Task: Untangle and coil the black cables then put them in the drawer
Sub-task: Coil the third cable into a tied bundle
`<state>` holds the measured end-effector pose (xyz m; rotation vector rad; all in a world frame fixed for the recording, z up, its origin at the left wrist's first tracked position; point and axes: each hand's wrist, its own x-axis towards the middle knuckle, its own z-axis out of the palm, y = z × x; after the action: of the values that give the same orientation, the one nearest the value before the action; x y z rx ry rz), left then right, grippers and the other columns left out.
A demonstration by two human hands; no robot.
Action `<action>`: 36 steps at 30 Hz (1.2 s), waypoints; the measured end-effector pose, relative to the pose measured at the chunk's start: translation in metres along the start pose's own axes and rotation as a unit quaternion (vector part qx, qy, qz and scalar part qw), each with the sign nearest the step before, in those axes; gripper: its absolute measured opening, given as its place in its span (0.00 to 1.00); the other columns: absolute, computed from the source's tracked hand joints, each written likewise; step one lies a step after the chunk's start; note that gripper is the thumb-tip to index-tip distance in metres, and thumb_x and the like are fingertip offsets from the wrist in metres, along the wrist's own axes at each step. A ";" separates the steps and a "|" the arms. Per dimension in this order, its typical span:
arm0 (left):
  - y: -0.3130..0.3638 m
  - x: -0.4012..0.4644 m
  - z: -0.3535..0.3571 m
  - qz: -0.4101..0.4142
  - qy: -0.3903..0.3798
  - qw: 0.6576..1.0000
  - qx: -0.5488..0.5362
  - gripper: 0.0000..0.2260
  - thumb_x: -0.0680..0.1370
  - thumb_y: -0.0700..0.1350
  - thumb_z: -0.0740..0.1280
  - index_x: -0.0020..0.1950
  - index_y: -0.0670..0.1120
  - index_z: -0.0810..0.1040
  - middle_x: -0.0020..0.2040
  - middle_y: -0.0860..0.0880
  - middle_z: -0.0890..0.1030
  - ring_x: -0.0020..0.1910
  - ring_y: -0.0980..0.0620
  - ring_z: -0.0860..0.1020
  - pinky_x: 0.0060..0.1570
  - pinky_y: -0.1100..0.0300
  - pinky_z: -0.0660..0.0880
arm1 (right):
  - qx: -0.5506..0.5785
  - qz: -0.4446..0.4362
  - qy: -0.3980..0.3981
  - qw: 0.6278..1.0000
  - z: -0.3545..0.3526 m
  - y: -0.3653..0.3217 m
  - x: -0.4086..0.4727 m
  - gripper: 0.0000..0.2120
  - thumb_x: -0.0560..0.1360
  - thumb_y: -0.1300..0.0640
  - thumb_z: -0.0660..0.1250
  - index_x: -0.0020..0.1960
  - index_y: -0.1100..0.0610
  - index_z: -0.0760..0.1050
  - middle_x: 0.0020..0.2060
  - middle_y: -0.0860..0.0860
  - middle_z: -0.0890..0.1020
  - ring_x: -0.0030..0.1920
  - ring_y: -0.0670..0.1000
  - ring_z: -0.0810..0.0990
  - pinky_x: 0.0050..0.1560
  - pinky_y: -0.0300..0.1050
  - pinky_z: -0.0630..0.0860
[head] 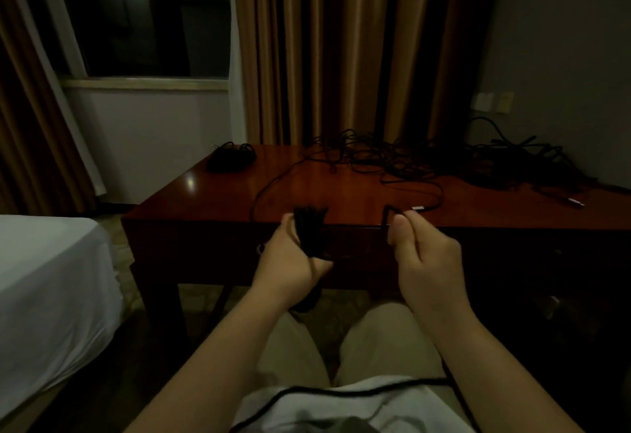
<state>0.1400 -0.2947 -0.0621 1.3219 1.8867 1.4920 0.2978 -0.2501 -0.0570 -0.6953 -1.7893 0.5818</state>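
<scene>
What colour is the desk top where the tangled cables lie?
Glossy reddish-brown wood, seen in the head view: the desk top under the tangled cables.

left hand (290,258) gripping, right hand (426,258) pinching, forearms raised

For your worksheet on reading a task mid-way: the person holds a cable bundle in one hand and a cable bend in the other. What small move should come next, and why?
Probably lay the bend from the right hand onto the bundle in the left hand. The cable runs loose over the desk, so coiling isn't finished.
</scene>
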 end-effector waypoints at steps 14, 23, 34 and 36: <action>0.007 -0.002 -0.024 -0.068 -0.032 0.996 0.038 0.20 0.71 0.36 0.69 0.57 0.50 0.68 0.48 0.48 0.75 0.47 0.49 0.76 0.48 0.52 0.73 | -0.141 0.211 -0.174 0.951 -0.014 0.047 0.028 0.11 0.82 0.56 0.53 0.53 0.52 0.73 0.33 0.50 0.74 0.30 0.47 0.70 0.30 0.41 0.64; 0.021 0.003 -0.022 -0.074 -0.036 0.996 -0.022 0.18 0.71 0.34 0.68 0.57 0.48 0.69 0.49 0.46 0.75 0.48 0.48 0.75 0.49 0.51 0.73 | -0.467 0.057 -0.216 0.856 0.023 0.035 -0.007 0.30 0.80 0.51 0.57 0.77 0.46 0.46 0.76 0.51 0.46 0.72 0.57 0.56 0.69 0.54 0.58; 0.009 0.009 -0.013 -0.071 0.034 0.990 0.118 0.23 0.72 0.43 0.70 0.63 0.46 0.64 0.53 0.46 0.74 0.51 0.45 0.75 0.50 0.52 0.74 | -0.381 0.031 0.040 0.923 0.028 0.039 -0.011 0.20 0.61 0.64 0.78 0.52 0.57 0.81 0.55 0.59 0.79 0.58 0.63 0.76 0.64 0.69 0.59; 0.002 0.010 -0.010 -0.073 0.038 0.985 0.150 0.26 0.73 0.46 0.70 0.67 0.45 0.62 0.57 0.45 0.73 0.54 0.44 0.75 0.52 0.50 0.74 | -0.423 0.096 -0.001 0.901 0.021 0.031 0.004 0.31 0.68 0.59 0.74 0.69 0.57 0.69 0.69 0.62 0.65 0.70 0.64 0.63 0.68 0.69 0.51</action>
<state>0.1290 -0.2918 -0.0542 1.2302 2.2757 1.2370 0.2826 -0.2263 -0.0819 -1.4677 -1.9648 -0.1191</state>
